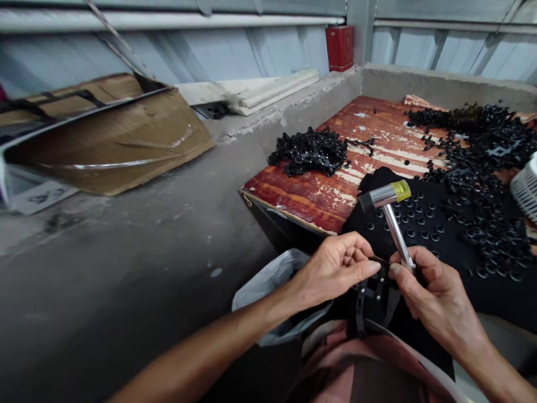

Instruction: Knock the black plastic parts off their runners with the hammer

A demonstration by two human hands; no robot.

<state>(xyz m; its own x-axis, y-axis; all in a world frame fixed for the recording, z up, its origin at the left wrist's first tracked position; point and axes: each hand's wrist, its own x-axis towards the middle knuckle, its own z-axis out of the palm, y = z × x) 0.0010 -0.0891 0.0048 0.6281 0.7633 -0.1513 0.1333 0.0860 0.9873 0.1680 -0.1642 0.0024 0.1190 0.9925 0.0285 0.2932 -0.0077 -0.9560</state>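
Note:
My left hand is closed in a pinch on a dark strap piece with shiny round studs, which hangs down over my lap. My right hand is wrapped round the metal handle of a two-faced mallet. Its head, one face yellow and the other black, points up above my hands. Thumb and forefinger of the right hand also meet the strap's near end. Behind the mallet, a black cloth carries several small round black pieces.
Piles of small black parts lie on a worn red board, one at left and a larger one at right. A white basket stands at the right edge. Below my left arm is a plastic bag; a cardboard box lies far left.

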